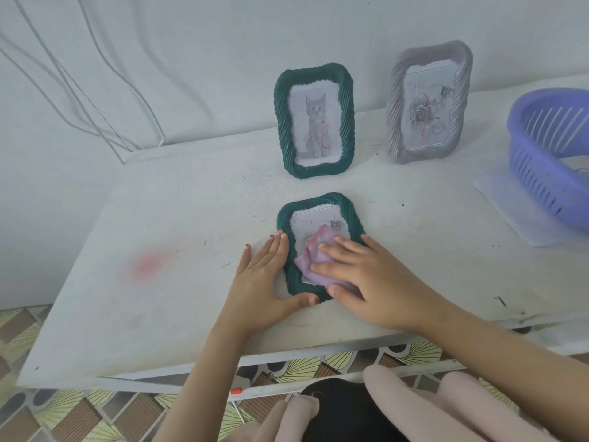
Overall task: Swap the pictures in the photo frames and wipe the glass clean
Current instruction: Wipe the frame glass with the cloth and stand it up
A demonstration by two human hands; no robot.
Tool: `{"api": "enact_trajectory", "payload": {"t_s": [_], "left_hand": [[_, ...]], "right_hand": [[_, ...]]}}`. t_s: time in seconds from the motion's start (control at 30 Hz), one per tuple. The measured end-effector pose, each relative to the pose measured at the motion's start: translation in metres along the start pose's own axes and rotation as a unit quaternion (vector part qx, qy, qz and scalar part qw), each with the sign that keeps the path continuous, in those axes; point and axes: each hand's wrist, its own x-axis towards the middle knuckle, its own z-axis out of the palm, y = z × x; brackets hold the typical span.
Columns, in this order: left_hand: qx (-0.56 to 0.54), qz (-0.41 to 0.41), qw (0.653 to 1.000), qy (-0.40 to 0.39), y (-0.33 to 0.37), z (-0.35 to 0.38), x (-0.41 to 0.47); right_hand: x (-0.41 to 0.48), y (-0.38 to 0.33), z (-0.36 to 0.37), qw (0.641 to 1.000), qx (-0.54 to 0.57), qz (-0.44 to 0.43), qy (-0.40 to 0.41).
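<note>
A green frame (320,247) lies flat on the table (159,250), steadied by the left hand (264,275), fingers spread flat beside its edge. A lilac cloth (314,258) (crumpled) is pressed onto its glass under the right hand's (360,282) flattened fingers.

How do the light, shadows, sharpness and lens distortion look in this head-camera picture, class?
Head view: soft, hazy, washed-out light; only faint shadows under the hands, left and right, no hard glare on the flat green frame. Wide-angle bending curves the table edges; the grey frame looks slightly soft and leans.
</note>
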Motion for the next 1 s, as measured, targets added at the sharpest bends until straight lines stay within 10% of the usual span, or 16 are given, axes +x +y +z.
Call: {"api": "enact_trajectory", "payload": {"t_s": [1.0], "left_hand": [[-0.011, 0.013, 1.0, -0.011, 0.002, -0.004, -0.001]], "right_hand": [[0.056, 0.028, -0.013, 0.99, -0.102, 0.093, 0.025]]}}
